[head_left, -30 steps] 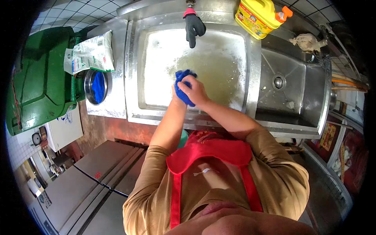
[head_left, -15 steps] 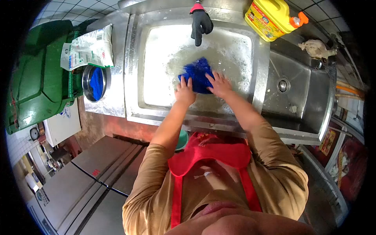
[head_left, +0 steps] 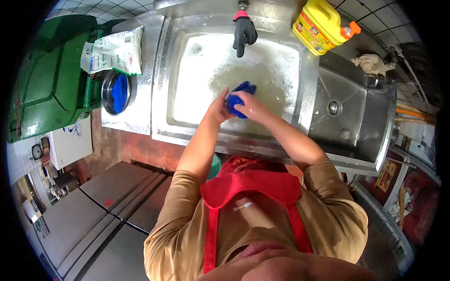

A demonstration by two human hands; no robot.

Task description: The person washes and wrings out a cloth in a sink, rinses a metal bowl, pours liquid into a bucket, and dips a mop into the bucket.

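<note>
Over the soapy water of the sink basin [head_left: 161, 100], a wet blue cloth [head_left: 234, 101] is bunched between my hands. My right hand [head_left: 251, 107] wraps over it from the right, fingers curled into the fabric. On the other side my left hand [head_left: 218, 107] presses against the cloth's left edge, its fingers partly hidden behind the bundle. A dark rubber-like glove [head_left: 244, 36] with a pink cuff hangs from the tap above the basin's far side.
To the left stand a metal bowl [head_left: 108, 93] holding blue cloth, a white packet [head_left: 117, 51] and a green bin [head_left: 47, 79]. On the right are a yellow jug [head_left: 314, 28], a second steel sink [head_left: 356, 107] and a pale rag [head_left: 372, 64] by its tap.
The cloth was spread flat on the water under both hands. Now it is gathered into a bundle, and my hands have come closer together around it.
</note>
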